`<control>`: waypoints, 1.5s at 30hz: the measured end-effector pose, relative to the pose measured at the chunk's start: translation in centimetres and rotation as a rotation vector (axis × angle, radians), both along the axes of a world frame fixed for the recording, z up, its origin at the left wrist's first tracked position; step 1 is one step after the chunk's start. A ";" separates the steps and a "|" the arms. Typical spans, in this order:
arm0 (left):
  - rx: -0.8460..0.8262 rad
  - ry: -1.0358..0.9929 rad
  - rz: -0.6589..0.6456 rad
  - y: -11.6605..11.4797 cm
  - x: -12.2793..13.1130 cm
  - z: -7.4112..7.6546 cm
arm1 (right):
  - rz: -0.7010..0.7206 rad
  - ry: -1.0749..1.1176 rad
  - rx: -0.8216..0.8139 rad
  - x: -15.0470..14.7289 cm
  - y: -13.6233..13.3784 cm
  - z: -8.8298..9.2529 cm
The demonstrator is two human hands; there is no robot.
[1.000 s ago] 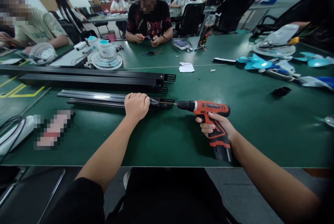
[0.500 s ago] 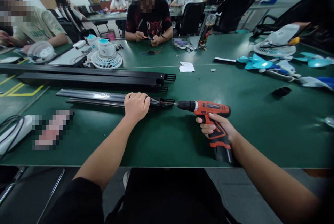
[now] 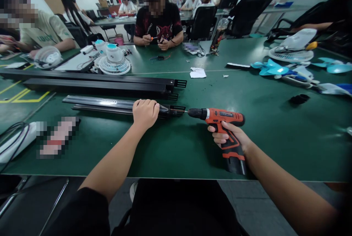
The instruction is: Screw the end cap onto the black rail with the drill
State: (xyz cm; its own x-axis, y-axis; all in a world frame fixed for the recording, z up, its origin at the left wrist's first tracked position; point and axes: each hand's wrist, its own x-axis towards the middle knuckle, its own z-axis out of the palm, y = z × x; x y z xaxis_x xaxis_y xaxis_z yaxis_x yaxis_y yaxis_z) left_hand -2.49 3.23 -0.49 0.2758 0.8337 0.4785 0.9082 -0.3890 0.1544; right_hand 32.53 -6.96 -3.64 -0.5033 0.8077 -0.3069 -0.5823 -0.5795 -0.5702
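Observation:
An orange and black power drill (image 3: 225, 116) is held by its grip in my right hand (image 3: 233, 135), fingers wrapped round it. Its bit points left and reaches the slotted end (image 3: 177, 110) of a black metal profile; whether the two touch is hard to tell. My left hand (image 3: 145, 113) is closed over that black profile (image 3: 110, 102) near its right end, pressing it on the green table (image 3: 170, 155). Longer black profiles (image 3: 104, 84) lie just behind, roughly parallel.
White fan parts (image 3: 114, 63) stand at the back left, and blue fan blades (image 3: 272, 68) lie at the right. A black cylindrical part (image 3: 299, 99) is nearer on the right. Across the table a person (image 3: 158, 23) works with a small tool.
The whole view has shifted slightly, moving everything a little right and down. Both hands keep their holds, and the drill stays at the profile's end.

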 end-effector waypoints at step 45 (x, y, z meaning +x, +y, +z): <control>0.056 0.035 0.011 0.2 0.0 -0.1 | 0.117 0.072 0.014 0.1 0.1 0.1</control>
